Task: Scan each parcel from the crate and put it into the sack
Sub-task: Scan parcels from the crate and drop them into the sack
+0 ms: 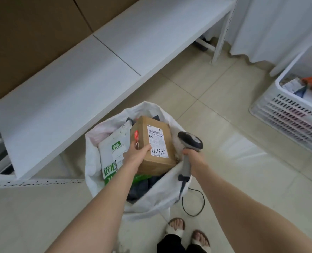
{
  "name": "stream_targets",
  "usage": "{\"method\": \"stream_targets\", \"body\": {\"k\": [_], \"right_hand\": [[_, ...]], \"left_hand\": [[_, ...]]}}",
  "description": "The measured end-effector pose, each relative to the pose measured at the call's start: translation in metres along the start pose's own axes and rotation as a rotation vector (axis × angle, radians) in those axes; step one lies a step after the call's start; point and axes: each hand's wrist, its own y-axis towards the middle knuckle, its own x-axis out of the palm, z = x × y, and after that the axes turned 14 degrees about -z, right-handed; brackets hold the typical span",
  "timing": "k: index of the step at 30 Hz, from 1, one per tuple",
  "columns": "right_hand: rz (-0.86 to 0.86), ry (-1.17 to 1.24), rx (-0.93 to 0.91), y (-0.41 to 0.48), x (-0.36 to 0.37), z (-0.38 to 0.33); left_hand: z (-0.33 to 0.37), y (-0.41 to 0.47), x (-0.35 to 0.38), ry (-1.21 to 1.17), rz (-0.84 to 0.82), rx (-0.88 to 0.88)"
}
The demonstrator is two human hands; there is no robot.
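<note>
My left hand [136, 155] grips a brown cardboard parcel [152, 143] with a white shipping label, held over the open mouth of the white woven sack [95, 156]. A red scanner light falls on the parcel's left face. My right hand [195, 159] holds the grey barcode scanner [189, 143] by its handle just right of the parcel, head pointing toward it. Inside the sack lie a white and green mailer [113, 152] and dark bags. The white slatted crate [290, 114] with more parcels stands at the far right.
A white shelf [75, 88] runs along the left, with large cardboard boxes [23, 42] on it. The scanner's black cable [193, 203] loops on the tiled floor beside the sack. My sandalled feet [186, 232] are just below the sack.
</note>
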Motion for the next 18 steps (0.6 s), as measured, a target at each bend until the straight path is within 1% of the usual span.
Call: {"method": "stream_targets", "body": {"k": [2, 3, 4, 7, 9, 10, 14, 16, 18], "right_hand": [[-0.058, 0.149, -0.043, -0.008, 0.002, -0.011], [-0.104, 0.185, -0.052, -0.013, 0.003, -0.019], [-0.144, 0.188, -0.056, -0.016, 0.004, -0.026], [-0.208, 0.180, -0.071, -0.024, 0.002, -0.045], [-0.208, 0.179, -0.065, -0.021, -0.005, -0.051], [-0.204, 0.185, -0.062, -0.018, -0.009, -0.052], [-0.212, 0.206, -0.060, -0.001, -0.015, -0.047], [-0.227, 0.214, -0.047, 0.006, -0.016, -0.045], [-0.229, 0.228, -0.041, 0.014, -0.018, -0.044]], "left_hand": [[-0.001, -0.003, 0.007, 0.224, 0.012, -0.064], [0.000, -0.005, 0.014, 0.334, 0.011, -0.092], [0.002, -0.006, 0.021, 0.403, -0.015, -0.103], [0.007, -0.002, 0.033, 0.482, -0.144, -0.099], [0.006, 0.011, 0.029, 0.645, -0.170, -0.082], [0.005, 0.017, 0.027, 0.734, -0.161, -0.047], [0.002, 0.035, 0.046, 0.819, -0.066, 0.154], [0.000, 0.045, 0.055, 0.867, -0.066, 0.179], [0.000, 0.060, 0.061, 0.874, -0.113, 0.130]]}}
